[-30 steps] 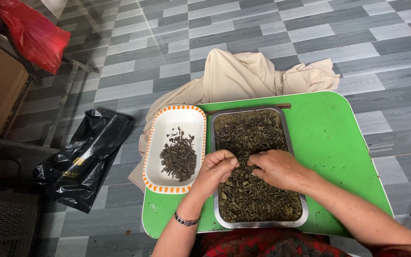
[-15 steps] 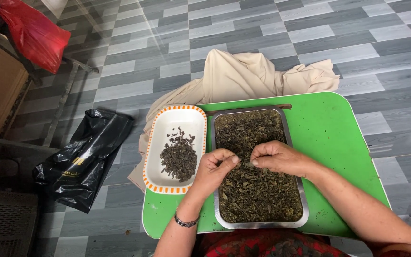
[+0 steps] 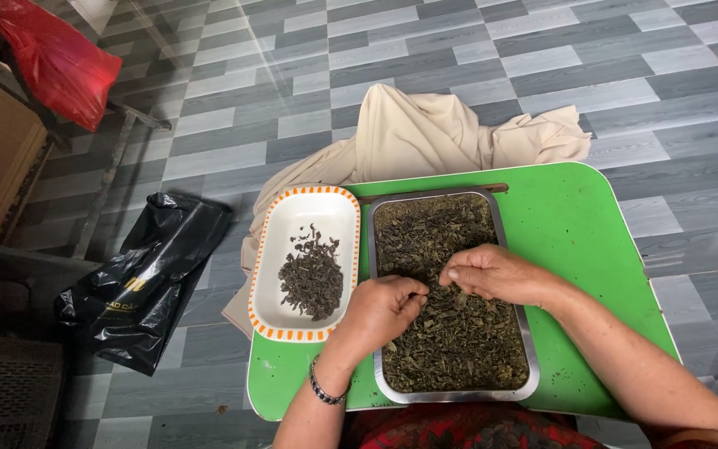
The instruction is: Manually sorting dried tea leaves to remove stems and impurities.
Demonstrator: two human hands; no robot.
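Both hands [image 3: 438, 291] (fingers curled) over dried leaves [image 3: 450, 349] in metal tray [image 3: 532, 366]

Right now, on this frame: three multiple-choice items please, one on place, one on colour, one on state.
1. Where is the white dish relative to the metal tray?
A. on its left
B. on its right
C. stacked on it

2. What colour is the table?
A. blue
B. green
C. red

3. What are the left hand and right hand doing?
A. resting on the floor
B. holding a cup
C. both pinching at the dried leaves over the tray

Answers: 1 A, the dish sits beside the tray's left edge. 2 B, the bare tabletop is green. 3 C, both hands have fingers curled over the leaves.
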